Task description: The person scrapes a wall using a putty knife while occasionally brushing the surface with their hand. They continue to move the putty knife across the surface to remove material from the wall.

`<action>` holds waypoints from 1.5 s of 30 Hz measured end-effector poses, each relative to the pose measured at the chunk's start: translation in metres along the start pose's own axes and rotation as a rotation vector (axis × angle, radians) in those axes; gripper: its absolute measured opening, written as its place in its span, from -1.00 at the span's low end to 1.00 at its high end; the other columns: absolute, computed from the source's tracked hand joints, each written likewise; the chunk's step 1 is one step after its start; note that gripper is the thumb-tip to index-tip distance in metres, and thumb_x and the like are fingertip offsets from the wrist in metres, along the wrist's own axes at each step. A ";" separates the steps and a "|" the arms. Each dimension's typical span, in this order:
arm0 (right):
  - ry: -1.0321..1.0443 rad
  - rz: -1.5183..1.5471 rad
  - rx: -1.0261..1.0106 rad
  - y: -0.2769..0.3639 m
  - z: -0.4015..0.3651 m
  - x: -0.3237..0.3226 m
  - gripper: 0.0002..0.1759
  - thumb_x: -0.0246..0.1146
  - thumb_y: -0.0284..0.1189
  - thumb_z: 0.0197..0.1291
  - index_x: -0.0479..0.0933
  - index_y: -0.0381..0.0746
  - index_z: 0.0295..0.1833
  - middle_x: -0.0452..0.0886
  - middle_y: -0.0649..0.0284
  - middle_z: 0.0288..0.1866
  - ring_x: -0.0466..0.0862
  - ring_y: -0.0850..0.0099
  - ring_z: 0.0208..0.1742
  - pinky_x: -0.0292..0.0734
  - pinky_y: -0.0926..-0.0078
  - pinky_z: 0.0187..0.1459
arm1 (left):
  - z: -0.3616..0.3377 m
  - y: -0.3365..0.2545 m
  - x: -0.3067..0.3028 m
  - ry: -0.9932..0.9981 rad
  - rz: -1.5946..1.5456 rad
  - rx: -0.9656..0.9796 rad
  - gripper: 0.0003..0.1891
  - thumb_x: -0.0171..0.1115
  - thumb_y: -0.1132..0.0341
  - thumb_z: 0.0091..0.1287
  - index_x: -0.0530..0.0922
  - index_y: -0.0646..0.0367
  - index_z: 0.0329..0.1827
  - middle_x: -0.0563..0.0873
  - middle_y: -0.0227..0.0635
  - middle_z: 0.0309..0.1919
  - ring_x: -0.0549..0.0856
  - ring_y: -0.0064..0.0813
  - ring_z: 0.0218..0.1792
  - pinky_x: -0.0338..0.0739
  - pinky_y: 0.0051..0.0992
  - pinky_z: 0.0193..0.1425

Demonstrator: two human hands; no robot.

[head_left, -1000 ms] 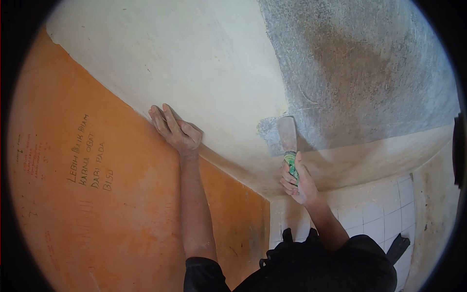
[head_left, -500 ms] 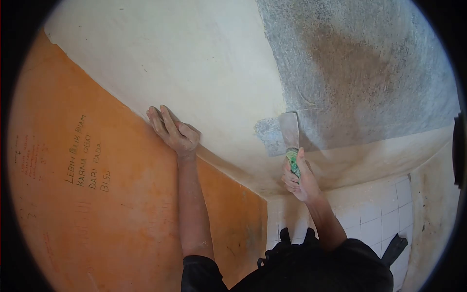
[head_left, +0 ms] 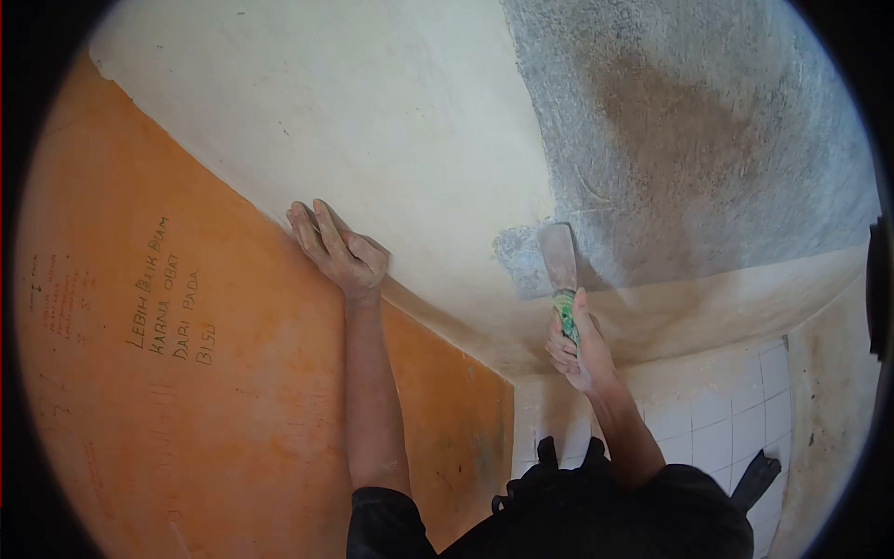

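Note:
My right hand point(head_left: 579, 349) is wrapped round the green handle point(head_left: 565, 312) of a putty knife point(head_left: 560, 256). Its metal blade lies against the wall, over a small scraped grey patch point(head_left: 521, 261) at the edge of the cream paint. My left hand point(head_left: 346, 256) rests on the cream-painted surface point(head_left: 372, 112), close to the border with the orange wall point(head_left: 251, 391). The fingers of that hand are stretched out and it holds nothing.
A large rough grey area point(head_left: 689, 140) with a brown stain spreads at the upper right. White tiles point(head_left: 717, 410) cover the lower wall on the right. Handwritten words point(head_left: 172, 298) mark the orange wall. Black straps point(head_left: 754, 480) show by my body.
The putty knife blade has shifted slightly down across the scraped patch, with my right hand. My left hand stays on the wall. The whole view has moved a little.

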State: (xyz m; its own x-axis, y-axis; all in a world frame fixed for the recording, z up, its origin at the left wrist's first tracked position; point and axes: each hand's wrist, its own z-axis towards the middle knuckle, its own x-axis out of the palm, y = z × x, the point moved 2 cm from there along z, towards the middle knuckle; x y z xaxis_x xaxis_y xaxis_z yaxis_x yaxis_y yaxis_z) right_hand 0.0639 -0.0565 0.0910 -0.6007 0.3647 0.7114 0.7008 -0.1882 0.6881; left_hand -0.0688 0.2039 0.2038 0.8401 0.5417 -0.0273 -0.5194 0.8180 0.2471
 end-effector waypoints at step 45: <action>0.026 -0.065 0.043 -0.008 0.003 0.010 -0.37 -0.12 0.27 0.31 0.29 -0.11 -0.41 0.12 0.56 -0.72 0.09 0.72 -0.78 -0.05 0.72 -0.74 | 0.001 0.004 -0.001 -0.017 -0.026 -0.035 -0.52 -0.20 0.35 0.38 0.37 0.44 0.29 0.28 0.18 0.36 0.24 0.16 0.40 0.17 0.04 0.45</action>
State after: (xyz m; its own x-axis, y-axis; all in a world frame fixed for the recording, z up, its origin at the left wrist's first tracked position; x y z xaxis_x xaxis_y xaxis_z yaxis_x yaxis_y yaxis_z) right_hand 0.0537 -0.0486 0.0917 -0.6546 0.3513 0.6694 0.6755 -0.1258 0.7266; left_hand -0.0714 0.2069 0.2054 0.8559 0.5168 -0.0172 -0.5019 0.8383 0.2128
